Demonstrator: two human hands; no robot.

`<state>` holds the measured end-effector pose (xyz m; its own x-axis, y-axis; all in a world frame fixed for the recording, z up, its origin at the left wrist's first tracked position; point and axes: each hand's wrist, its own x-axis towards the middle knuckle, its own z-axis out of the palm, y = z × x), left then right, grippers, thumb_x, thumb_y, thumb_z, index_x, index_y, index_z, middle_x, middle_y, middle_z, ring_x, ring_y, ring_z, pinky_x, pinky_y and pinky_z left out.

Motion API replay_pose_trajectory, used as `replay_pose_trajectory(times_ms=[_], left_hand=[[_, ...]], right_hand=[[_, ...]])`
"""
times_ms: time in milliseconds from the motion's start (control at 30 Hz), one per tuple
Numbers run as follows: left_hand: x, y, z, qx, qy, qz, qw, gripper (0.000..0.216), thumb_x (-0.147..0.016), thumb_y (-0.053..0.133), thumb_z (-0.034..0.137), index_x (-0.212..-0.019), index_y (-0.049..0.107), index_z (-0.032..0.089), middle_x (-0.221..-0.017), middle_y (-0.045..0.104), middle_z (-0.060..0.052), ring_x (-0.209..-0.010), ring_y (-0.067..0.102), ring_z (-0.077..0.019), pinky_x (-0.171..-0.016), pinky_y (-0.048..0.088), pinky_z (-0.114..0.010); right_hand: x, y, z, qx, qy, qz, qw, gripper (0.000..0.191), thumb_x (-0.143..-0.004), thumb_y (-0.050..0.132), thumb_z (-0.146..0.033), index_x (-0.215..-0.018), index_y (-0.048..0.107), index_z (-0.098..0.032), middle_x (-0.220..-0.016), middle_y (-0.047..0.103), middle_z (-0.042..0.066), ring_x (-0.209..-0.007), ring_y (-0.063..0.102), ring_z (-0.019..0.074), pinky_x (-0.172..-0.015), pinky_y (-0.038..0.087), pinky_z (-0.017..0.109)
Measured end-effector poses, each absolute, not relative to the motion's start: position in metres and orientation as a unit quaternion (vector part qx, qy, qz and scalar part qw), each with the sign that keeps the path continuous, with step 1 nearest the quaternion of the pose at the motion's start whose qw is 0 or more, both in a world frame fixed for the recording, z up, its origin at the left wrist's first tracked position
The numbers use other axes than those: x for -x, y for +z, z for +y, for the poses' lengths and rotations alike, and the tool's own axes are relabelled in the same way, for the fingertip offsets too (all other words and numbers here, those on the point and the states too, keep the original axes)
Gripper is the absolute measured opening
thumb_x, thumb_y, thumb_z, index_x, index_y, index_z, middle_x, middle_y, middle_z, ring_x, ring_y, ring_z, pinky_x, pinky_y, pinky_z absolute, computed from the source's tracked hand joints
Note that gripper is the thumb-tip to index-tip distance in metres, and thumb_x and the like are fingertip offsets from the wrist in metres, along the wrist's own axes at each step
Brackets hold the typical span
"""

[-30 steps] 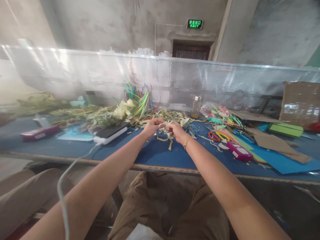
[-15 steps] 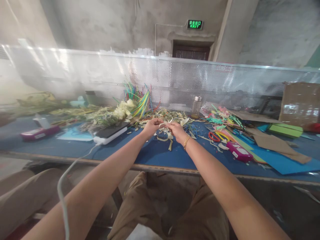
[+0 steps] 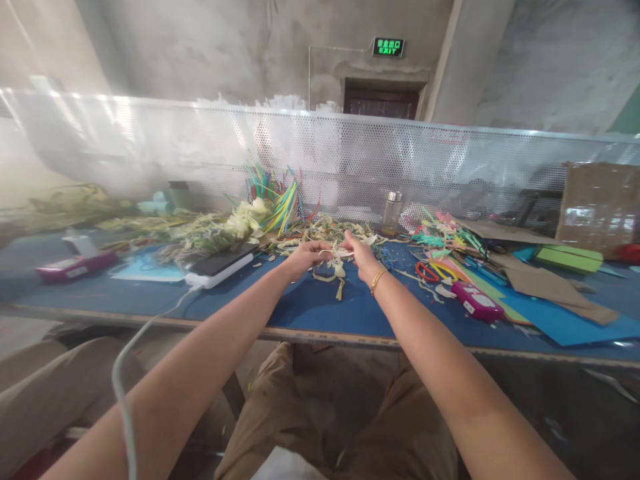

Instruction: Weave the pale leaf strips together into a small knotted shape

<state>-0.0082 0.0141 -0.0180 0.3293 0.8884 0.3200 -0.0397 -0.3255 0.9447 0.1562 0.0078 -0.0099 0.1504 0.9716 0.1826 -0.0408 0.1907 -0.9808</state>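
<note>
Above the middle of the blue table, my left hand (image 3: pixel 306 259) pinches a thin pale strip (image 3: pixel 341 253), which looks like paper or dried leaf. My right hand (image 3: pixel 363 257) is at the strip's other end with its thumb lifted away from the fingers. Its fingertips are partly hidden, and no firm grip shows there. Beneath and behind both hands spreads a heap of pale green and cream scraps (image 3: pixel 327 230). Some curled pieces (image 3: pixel 339 272) lie just below the fingers.
A white device with a black top (image 3: pixel 223 263) sits left, its cable hanging over the table edge. Coloured stems (image 3: pixel 285 203) and a glass bottle (image 3: pixel 393 212) stand behind. Rightward lie scissors (image 3: pixel 440 270), a magenta box (image 3: pixel 477 301), blue sheets (image 3: pixel 575 320) and brown cardboard (image 3: pixel 555 287).
My hands have drawn slightly apart. My right thumb has risen off the pale strip, while the left hand keeps its pinch.
</note>
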Motion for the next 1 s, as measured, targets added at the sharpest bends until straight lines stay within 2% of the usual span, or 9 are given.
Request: replay_pose_trajectory(times_ms=[133, 300, 500, 800, 933, 1000], left_hand=[[0.007, -0.017, 0.012, -0.642, 0.473, 0.321, 0.510, 0.026, -0.053, 0.078, 0.030, -0.071, 0.066, 0.017, -0.059, 0.062, -0.001, -0.049, 0.052, -0.0112, -0.047, 0.036, -0.025], [0.007, -0.014, 0.007, -0.628, 0.421, 0.312, 0.576, 0.026, -0.050, 0.081, 0.024, -0.070, 0.066, 0.015, -0.059, 0.063, -0.002, -0.050, 0.053, -0.0101, -0.047, 0.034, -0.023], [0.009, -0.012, 0.004, -0.614, 0.374, 0.305, 0.624, 0.026, -0.053, 0.082, 0.023, -0.074, 0.068, 0.015, -0.069, 0.067, -0.006, -0.057, 0.057, -0.0119, -0.051, 0.040, -0.024], [0.011, -0.010, 0.004, -0.611, 0.407, 0.264, 0.625, 0.025, -0.056, 0.080, 0.028, -0.071, 0.064, 0.014, -0.064, 0.062, -0.003, -0.058, 0.055, -0.0102, -0.054, 0.043, -0.023], [0.012, -0.010, 0.007, -0.604, 0.425, 0.262, 0.622, 0.026, -0.057, 0.080, 0.029, -0.070, 0.063, 0.014, -0.064, 0.060, -0.002, -0.058, 0.055, -0.0100, -0.055, 0.043, -0.023], [0.012, -0.011, 0.010, -0.603, 0.445, 0.267, 0.606, 0.025, -0.057, 0.079, 0.029, -0.067, 0.061, 0.015, -0.062, 0.058, -0.001, -0.054, 0.052, -0.0084, -0.052, 0.041, -0.022]], right_hand=[[-0.157, -0.010, 0.006, 0.440, 0.479, -0.535, 0.540, 0.035, -0.061, 0.068, -0.051, -0.066, 0.062, -0.016, -0.066, 0.062, 0.002, -0.061, 0.049, 0.0114, -0.058, 0.033, 0.025], [-0.157, -0.010, 0.010, 0.405, 0.468, -0.522, 0.587, 0.029, -0.051, 0.075, -0.037, -0.065, 0.060, -0.016, -0.057, 0.055, -0.004, -0.055, 0.044, 0.0085, -0.054, 0.032, 0.023], [-0.166, -0.006, 0.015, 0.419, 0.446, -0.456, 0.646, 0.027, -0.052, 0.073, -0.034, -0.067, 0.059, -0.017, -0.057, 0.051, -0.006, -0.057, 0.043, 0.0077, -0.051, 0.030, 0.021], [-0.168, -0.008, 0.020, 0.430, 0.432, -0.441, 0.659, 0.026, -0.058, 0.071, -0.038, -0.069, 0.058, -0.018, -0.056, 0.050, -0.005, -0.055, 0.043, 0.0087, -0.049, 0.030, 0.022], [-0.170, -0.011, 0.023, 0.440, 0.402, -0.453, 0.663, 0.024, -0.063, 0.068, -0.038, -0.072, 0.059, -0.018, -0.060, 0.054, -0.003, -0.057, 0.046, 0.0103, -0.054, 0.035, 0.023], [-0.171, -0.010, 0.020, 0.452, 0.335, -0.484, 0.670, 0.023, -0.068, 0.064, -0.038, -0.078, 0.060, -0.018, -0.070, 0.059, 0.000, -0.065, 0.051, 0.0128, -0.061, 0.039, 0.026]])
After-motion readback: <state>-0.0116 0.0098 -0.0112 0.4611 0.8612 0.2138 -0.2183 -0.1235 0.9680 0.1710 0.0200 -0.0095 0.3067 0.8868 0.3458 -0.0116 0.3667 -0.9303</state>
